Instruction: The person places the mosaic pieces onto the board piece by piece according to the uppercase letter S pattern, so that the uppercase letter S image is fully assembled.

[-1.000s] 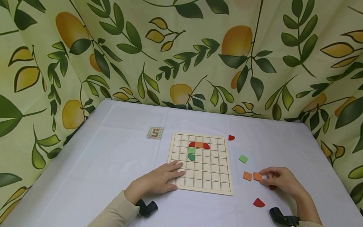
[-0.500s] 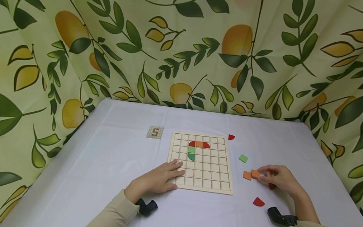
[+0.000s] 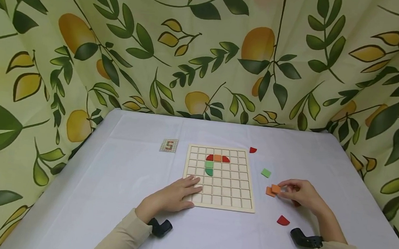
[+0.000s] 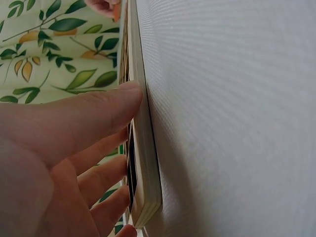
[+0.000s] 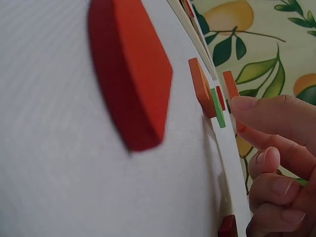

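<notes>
My left hand (image 3: pixel 175 195) lies with spread fingers on the left side of a wooden grid board (image 3: pixel 224 208). In the left wrist view its thumb (image 4: pixel 103 111) touches the board's edge. Set in the board are two red quarter-round tiles (image 3: pixel 210 157), an orange square tile between them, a light green square tile (image 3: pixel 209 164) and a dark green quarter-round tile (image 3: pixel 209 172). My right hand (image 3: pixel 301 194) pinches an orange square tile (image 3: pixel 275 189) between thumb and forefinger, raised off the table. Beneath it, another orange square tile (image 3: pixel 269 192) lies partly covered in the head view.
A small pattern card (image 3: pixel 168 145) lies left of the board's far corner. On the right are a light green square tile (image 3: pixel 265 172) and red quarter-round tiles, one far (image 3: pixel 252 149), one near (image 3: pixel 283 220), one partly behind the right hand. A leaf-print curtain (image 3: pixel 198 61) hangs behind.
My right hand has lifted the orange square tile and carried it left, over the other orange tile. My left hand stays on the board.
</notes>
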Demonstrator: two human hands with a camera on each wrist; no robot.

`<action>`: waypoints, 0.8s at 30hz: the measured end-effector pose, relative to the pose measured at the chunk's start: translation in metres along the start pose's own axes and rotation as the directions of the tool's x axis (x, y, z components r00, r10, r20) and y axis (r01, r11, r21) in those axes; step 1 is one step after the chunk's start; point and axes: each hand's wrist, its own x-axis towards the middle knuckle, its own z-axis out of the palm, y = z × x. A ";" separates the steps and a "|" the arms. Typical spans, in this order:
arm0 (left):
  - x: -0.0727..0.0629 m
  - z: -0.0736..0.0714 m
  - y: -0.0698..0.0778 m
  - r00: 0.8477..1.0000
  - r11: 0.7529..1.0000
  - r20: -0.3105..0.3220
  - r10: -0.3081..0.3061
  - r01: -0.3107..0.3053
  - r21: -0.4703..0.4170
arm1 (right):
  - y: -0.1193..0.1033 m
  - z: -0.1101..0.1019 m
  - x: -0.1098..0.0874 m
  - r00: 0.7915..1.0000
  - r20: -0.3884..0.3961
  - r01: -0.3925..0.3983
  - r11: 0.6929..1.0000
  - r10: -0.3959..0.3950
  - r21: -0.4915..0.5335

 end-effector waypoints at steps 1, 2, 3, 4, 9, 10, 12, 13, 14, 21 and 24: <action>0.000 0.000 0.000 1.000 1.000 -0.002 0.004 -0.004 0.003 | -0.001 0.000 0.000 1.000 0.002 0.000 1.000 0.000 -0.001; 0.000 0.000 0.000 1.000 1.000 -0.003 0.006 -0.006 0.004 | -0.001 0.001 0.001 1.000 -0.001 -0.007 1.000 0.007 -0.001; 0.000 0.000 -0.001 1.000 1.000 -0.002 0.006 -0.006 0.006 | -0.002 0.001 0.002 1.000 0.000 -0.007 1.000 0.007 -0.004; 0.000 0.001 -0.001 1.000 1.000 -0.001 0.006 -0.006 0.008 | -0.003 0.002 0.002 1.000 -0.001 -0.015 1.000 0.015 -0.004; 0.000 0.001 0.000 1.000 1.000 0.002 -0.001 0.001 0.006 | -0.007 0.004 0.004 1.000 0.007 -0.024 0.999 0.025 -0.020; 0.000 0.001 0.000 1.000 1.000 0.002 -0.003 0.003 0.006 | -0.008 0.004 0.005 1.000 0.008 -0.027 0.999 0.027 -0.022; 0.000 0.001 0.000 1.000 1.000 0.003 -0.006 0.006 0.006 | -0.009 0.004 0.005 1.000 0.010 -0.027 0.999 0.027 -0.023; 0.000 0.001 0.000 1.000 1.000 0.001 -0.006 0.006 0.005 | -0.010 0.004 0.005 1.000 0.012 -0.025 0.999 0.025 -0.024; 0.000 0.001 0.000 1.000 1.000 0.001 -0.007 0.007 0.006 | -0.010 0.004 0.006 1.000 0.013 -0.024 0.999 0.024 -0.024; -0.001 0.000 0.001 1.000 1.000 -0.003 -0.005 0.005 0.013 | -0.017 0.004 0.006 1.000 0.028 -0.012 1.000 0.012 -0.009; -0.001 -0.001 0.002 1.000 1.000 0.000 -0.006 0.006 0.016 | -0.021 0.005 0.006 1.000 0.024 0.000 1.000 0.001 -0.009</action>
